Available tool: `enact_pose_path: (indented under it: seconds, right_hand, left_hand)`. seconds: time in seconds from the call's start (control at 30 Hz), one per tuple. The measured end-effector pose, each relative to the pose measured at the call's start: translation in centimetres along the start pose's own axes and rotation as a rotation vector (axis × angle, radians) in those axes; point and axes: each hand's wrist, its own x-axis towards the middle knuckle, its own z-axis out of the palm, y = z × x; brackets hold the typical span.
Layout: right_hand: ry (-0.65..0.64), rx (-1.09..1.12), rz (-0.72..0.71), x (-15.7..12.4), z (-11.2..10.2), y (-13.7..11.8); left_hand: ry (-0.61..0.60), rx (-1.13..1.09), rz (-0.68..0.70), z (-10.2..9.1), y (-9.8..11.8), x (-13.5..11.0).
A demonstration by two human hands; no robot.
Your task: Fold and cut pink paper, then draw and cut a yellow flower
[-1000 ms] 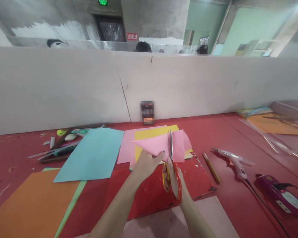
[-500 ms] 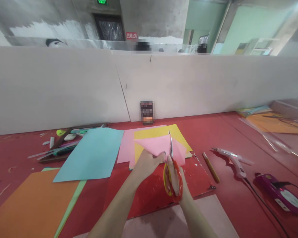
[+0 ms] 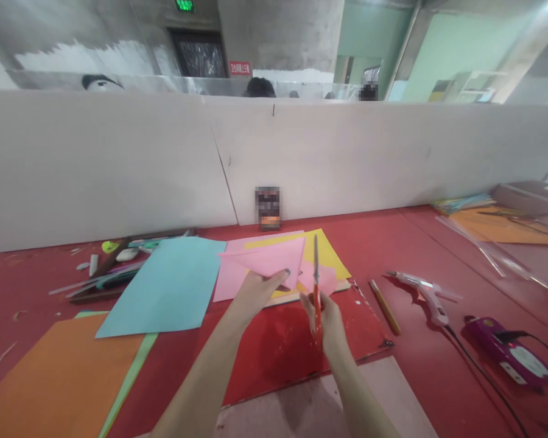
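My left hand [image 3: 262, 290] pinches a folded pink sheet of paper [image 3: 278, 258], its long point aimed left. In my right hand [image 3: 329, 319] is a pair of scissors [image 3: 317, 292] with red handles, blades upright and looking closed. A small gap separates the blades from the held paper. Behind the scissors, a loose pink piece [image 3: 319, 277] lies over a yellow sheet [image 3: 333, 252]. Another pink sheet [image 3: 231, 271] is left of the yellow one. Under my hands is a red board [image 3: 278, 353].
A blue sheet [image 3: 164, 292] and an orange sheet [image 3: 55, 371] lie left, by a tray [image 3: 94, 296] of tools. To the right are a wooden stick [image 3: 385, 307], a corded glue gun [image 3: 424, 292] and a purple device [image 3: 506, 350]. A white partition [image 3: 347, 164] stands behind.
The scissors have come away from the folded pink paper and turned edge-on. My left hand has moved left with the paper, while a pink piece stays behind on the yellow sheet.
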Motion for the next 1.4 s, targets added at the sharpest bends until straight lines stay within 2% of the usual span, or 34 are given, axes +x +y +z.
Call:
enact_pose_path:
  seconds: [0.1, 0.23, 0.33, 0.43, 0.53, 0.63, 0.7, 0.83, 0.93, 1.03, 1.17, 1.4]
  right_hand:
    - [-0.019, -0.265, -0.106, 0.0, -0.3, 0.3]
    - [-0.031, -0.511, -0.327, 0.2, -0.2, 1.3]
    - [-0.024, -0.585, -0.349, 0.3, -0.2, 2.1]
    - [-0.011, -0.512, -0.328, 0.5, -0.5, 1.9]
    - [0.026, -0.314, -0.265, 0.5, -1.1, 0.4]
    - [-0.083, 0.012, -0.127, 0.6, -1.8, -1.7]
    - [-0.137, 0.149, -0.096, 0.8, -2.2, -2.8]
    - [-0.080, 0.105, -0.144, 1.6, -2.6, -3.3]
    - [-0.068, 0.026, -0.182, 2.0, -2.7, -2.4]
    - [-0.037, 0.024, -0.127, 2.0, -2.7, -1.5]
    - [-0.062, 0.064, -0.089, 1.7, -2.6, -1.0]
    - [-0.128, 0.168, 0.014, 1.9, -2.3, -0.9]
  left_hand:
    - [-0.024, -0.123, 0.009, 0.0, 0.4, -0.2]
    - [-0.015, -0.199, 0.022, 0.2, 0.5, -0.5]
    - [-0.019, -0.197, 0.073, 0.3, 0.6, -0.6]
    - [-0.028, -0.150, 0.096, 0.2, 0.8, -0.8]
    - [-0.056, -0.080, 0.073, 0.0, 0.8, -0.9]
    - [-0.110, -0.032, 0.095, -0.2, 0.3, -0.6]
    - [-0.168, -0.011, 0.132, -0.3, -0.4, -0.4]
    - [-0.280, 0.125, 0.087, -0.5, -1.5, 0.0]
    - [-0.307, 0.099, 0.073, -0.5, -1.7, 0.3]
    - [-0.269, -0.022, 0.053, -0.2, -1.9, 0.9]
    - [-0.126, -0.112, 0.055, 0.5, -2.4, 1.6]
    - [-0.051, 0.015, 0.191, 0.1, -2.6, 1.8]
